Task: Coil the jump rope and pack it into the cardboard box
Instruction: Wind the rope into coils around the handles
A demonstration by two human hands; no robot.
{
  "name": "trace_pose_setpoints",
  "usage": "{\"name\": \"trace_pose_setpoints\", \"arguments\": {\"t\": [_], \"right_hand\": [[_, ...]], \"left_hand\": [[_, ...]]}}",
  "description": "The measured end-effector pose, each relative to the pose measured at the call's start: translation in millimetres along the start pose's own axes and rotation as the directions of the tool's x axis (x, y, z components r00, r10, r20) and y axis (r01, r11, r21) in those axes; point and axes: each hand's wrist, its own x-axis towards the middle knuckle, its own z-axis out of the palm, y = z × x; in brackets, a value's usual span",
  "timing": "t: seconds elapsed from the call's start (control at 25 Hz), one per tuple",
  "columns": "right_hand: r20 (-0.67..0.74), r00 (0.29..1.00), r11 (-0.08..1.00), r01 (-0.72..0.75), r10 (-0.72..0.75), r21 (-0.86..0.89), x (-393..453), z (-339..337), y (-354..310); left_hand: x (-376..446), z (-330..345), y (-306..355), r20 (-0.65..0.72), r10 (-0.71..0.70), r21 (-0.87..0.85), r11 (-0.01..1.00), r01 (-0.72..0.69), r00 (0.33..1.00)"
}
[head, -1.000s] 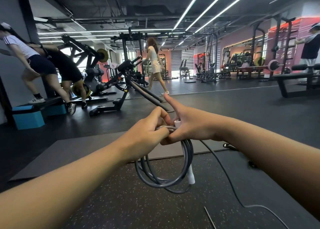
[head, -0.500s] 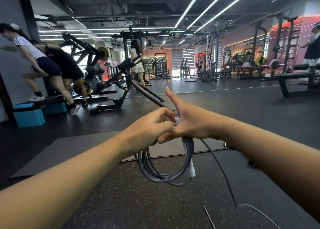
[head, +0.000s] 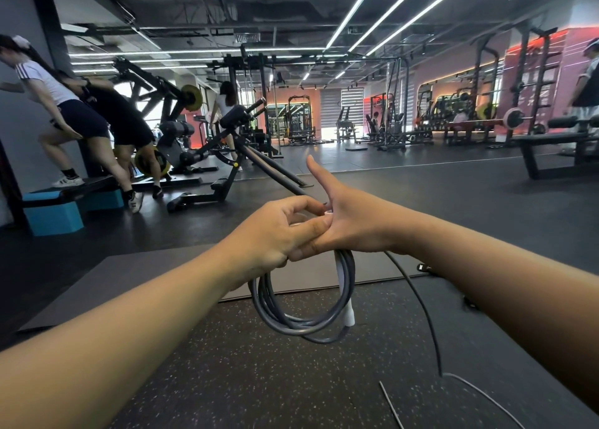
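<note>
Left hand (head: 275, 234): clenched on the top of the rope (head: 301, 312) coil.
Right hand (head: 353, 224): coil held, thumb raised.
Rope: coil hung above the floor (head: 259, 380); loose tail trailed down right.

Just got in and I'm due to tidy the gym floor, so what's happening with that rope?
A person is coiling a grey jump rope with both bare hands. The right hand holds the hanging loops together with a white handle, while the left hand pinches the rope at the top. One loose length trails to the speckled rubber floor, so coiling is not finished. No cardboard box is in view.
</note>
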Motion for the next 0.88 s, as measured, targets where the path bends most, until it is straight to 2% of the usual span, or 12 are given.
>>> {"name": "trace_pose_setpoints", "arguments": {"t": [0.16, 0.32, 0.4, 0.44, 0.52, 0.6, 0.68, 0.8, 0.88], "right_hand": [[0.025, 0.999, 0.995, -0.033, 0.031, 0.095, -7, -5, 0], [0.038, 0.971, 0.972, -0.235, 0.234, 0.018, -30, -44, 23], [-0.020, 0.953, 0.951, -0.298, 0.301, 0.080, -43, -63, 39], [-0.056, 0.945, 0.938, -0.310, 0.321, 0.152, -46, -67, 47], [-0.093, 0.938, 0.892, -0.283, 0.334, 0.351, -47, -62, 57], [-0.081, 0.954, 0.815, -0.201, 0.288, 0.543, -39, -42, 60], [-0.062, 0.975, 0.724, -0.115, 0.214, 0.681, -27, -13, 56], [-0.155, 0.975, 0.636, 0.020, 0.158, 0.772, -8, 27, 41], [-0.287, 0.938, 0.686, 0.079, 0.195, 0.724, 1, 42, 32]], "left_hand": [[-6, -3, -3, -0.101, 0.023, -0.062, 0.998, -0.030, 0.995], [-13, -31, -18, -0.281, -0.080, -0.259, 0.966, 0.005, 0.956], [-18, -46, -26, -0.369, -0.106, -0.271, 0.962, 0.002, 0.923], [-21, -50, -29, -0.433, -0.126, -0.289, 0.957, -0.005, 0.892], [-22, -48, -30, -0.576, -0.218, -0.405, 0.913, -0.044, 0.788], [-15, -37, -25, -0.647, -0.343, -0.581, 0.800, -0.149, 0.681], [-1, -21, -17, -0.672, -0.441, -0.674, 0.697, -0.246, 0.594], [22, -3, -5, -0.682, -0.561, -0.727, 0.590, -0.351, 0.469], [29, 3, -1, -0.656, -0.628, -0.753, 0.512, -0.412, 0.419]]}}
